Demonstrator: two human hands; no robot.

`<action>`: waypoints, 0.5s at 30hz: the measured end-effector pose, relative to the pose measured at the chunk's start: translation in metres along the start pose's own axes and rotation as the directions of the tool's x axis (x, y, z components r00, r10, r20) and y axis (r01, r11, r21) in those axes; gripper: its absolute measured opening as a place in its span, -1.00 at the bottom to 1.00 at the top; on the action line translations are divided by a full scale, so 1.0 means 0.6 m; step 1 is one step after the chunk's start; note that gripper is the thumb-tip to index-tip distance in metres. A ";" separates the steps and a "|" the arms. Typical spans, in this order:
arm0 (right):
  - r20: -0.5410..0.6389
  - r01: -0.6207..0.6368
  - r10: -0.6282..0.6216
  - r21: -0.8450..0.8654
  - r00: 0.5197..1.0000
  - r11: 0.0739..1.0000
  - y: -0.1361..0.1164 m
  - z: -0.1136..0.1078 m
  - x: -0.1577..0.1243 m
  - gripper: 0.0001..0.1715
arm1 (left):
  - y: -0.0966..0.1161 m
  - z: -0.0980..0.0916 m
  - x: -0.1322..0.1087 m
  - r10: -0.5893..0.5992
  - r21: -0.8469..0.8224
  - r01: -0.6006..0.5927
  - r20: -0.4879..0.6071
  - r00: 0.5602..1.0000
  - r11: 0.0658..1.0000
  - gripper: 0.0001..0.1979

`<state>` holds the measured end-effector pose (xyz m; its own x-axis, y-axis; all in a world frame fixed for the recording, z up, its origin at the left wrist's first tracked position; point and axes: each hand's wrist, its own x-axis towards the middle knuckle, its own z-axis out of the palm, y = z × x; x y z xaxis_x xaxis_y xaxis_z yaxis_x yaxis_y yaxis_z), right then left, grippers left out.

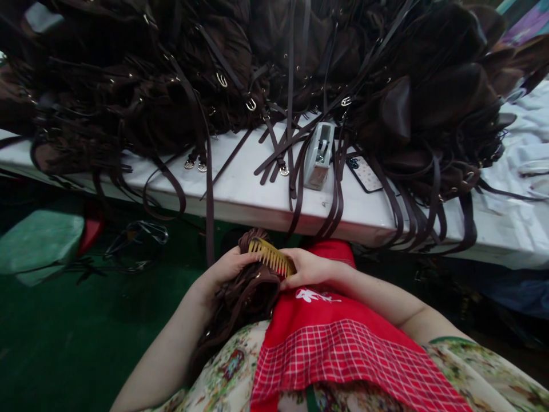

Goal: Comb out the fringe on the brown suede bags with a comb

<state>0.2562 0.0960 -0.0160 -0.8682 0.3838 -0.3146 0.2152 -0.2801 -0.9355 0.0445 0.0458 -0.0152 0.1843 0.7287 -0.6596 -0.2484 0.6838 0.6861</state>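
Note:
My right hand holds a yellow wide-toothed comb, its teeth pointing down into a bundle of brown fringe strips. My left hand grips that brown bundle just left of the comb. The bundle lies across my lap, over a red checked apron, and trails down past my left forearm. Both hands sit just below the front edge of the white table.
A large heap of dark brown bags with straps and metal buckles covers the table's back. A tape dispenser and a phone lie near the front edge. Straps hang over the edge. A green stool stands at the left on the green floor.

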 end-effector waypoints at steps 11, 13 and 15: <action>0.045 -0.063 0.081 -0.317 0.996 0.946 -0.024 -0.018 -0.005 -0.63 | 0.008 0.011 -0.006 0.005 0.066 -0.005 -0.001 1.000 0.998 -0.53; -0.004 -0.089 0.092 -0.313 0.996 0.946 -0.017 -0.017 -0.001 -0.71 | 0.007 0.010 -0.003 0.010 0.057 -0.009 -0.002 1.000 0.998 -0.53; -0.034 -0.084 0.078 -0.216 0.996 0.973 -0.008 -0.019 0.005 -0.71 | 0.006 0.008 0.000 0.013 0.032 -0.014 0.021 1.000 0.999 -0.57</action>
<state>0.2573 0.1085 -0.0142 -0.8329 0.3908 -0.3919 0.3785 -0.1145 -0.9185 0.0482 0.0484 -0.0111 0.2009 0.7384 -0.6437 -0.2206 0.6743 0.7047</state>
